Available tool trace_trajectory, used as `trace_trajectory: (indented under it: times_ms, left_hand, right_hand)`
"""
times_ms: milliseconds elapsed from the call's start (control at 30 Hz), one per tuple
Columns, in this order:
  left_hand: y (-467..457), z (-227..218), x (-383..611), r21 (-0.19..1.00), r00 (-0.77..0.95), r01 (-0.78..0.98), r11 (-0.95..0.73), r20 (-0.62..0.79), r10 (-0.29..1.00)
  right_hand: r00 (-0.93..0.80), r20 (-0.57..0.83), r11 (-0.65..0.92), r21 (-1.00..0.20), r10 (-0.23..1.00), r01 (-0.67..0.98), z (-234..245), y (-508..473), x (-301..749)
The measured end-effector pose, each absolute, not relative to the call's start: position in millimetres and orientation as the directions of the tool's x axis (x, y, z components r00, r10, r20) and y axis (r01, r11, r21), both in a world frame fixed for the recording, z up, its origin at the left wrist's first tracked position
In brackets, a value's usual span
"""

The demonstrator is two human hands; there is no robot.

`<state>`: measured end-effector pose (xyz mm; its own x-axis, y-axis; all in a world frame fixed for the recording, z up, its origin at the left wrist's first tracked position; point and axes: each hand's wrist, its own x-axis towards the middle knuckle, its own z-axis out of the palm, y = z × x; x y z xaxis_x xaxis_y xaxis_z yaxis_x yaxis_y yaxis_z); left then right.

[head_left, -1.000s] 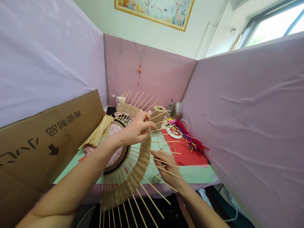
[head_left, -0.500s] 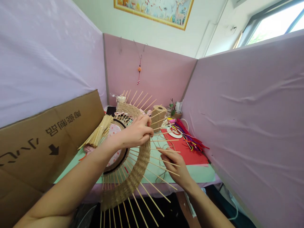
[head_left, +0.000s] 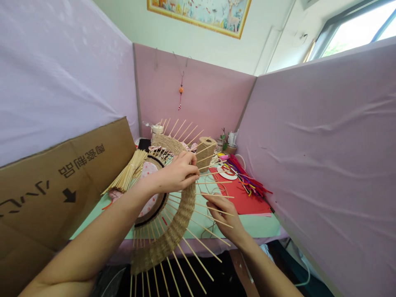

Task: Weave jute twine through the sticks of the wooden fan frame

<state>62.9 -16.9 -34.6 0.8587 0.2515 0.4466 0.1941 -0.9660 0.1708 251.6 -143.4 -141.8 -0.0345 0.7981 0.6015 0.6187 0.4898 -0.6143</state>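
A round piece of weaving stands tilted in front of me. Its wide band of brown twine, the woven band [head_left: 184, 216], runs over and under thin wooden sticks [head_left: 202, 245] that fan outward. Inside it is a ring with a dark edge [head_left: 163, 206] and a pink dotted middle. My left hand [head_left: 182, 170] is closed on the band's right side, fingers at its outer edge. Beside the sticks, my right hand [head_left: 225, 214] has its thumb and forefinger pinched on thin twine [head_left: 213, 184], whose loose loops lie behind the sticks. The fingertips partly hide the strand.
A bundle of sticks [head_left: 128, 171] leans by a cardboard box [head_left: 64, 185] at left. Behind the weaving stands a twine spool [head_left: 206, 154]. Red sheets [head_left: 244, 200] and coloured pipe cleaners [head_left: 252, 183] lie at right on the green tabletop [head_left: 262, 227]. Pink-lilac partitions enclose the table.
Almost nothing differs. My right hand has shifted very slightly left, and my left hand keeps its hold on the woven band.
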Motion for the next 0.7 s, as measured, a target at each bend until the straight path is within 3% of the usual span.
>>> trace_trajectory:
  times_ms: [233,533,700]
  left_hand:
    - [-15.1,-34.1,65.7,0.155,0.840,0.192,-0.969,0.484,0.244]
    - [-12.8,-33.3,65.9,0.143,0.838,0.194,-0.971,0.491,0.240]
    - [-12.4,-32.7,67.2,0.128,0.842,0.176,-0.976,0.494,0.216]
  right_hand:
    - [-0.051,0.577,0.477,-0.620,0.815,0.623,-138.8,-147.2,257.2]
    - [0.173,0.453,0.299,-0.785,0.875,0.542,-106.4,-166.6,298.0]
    - [0.151,0.559,0.350,-0.684,0.815,0.640,-84.2,-178.4,295.1]
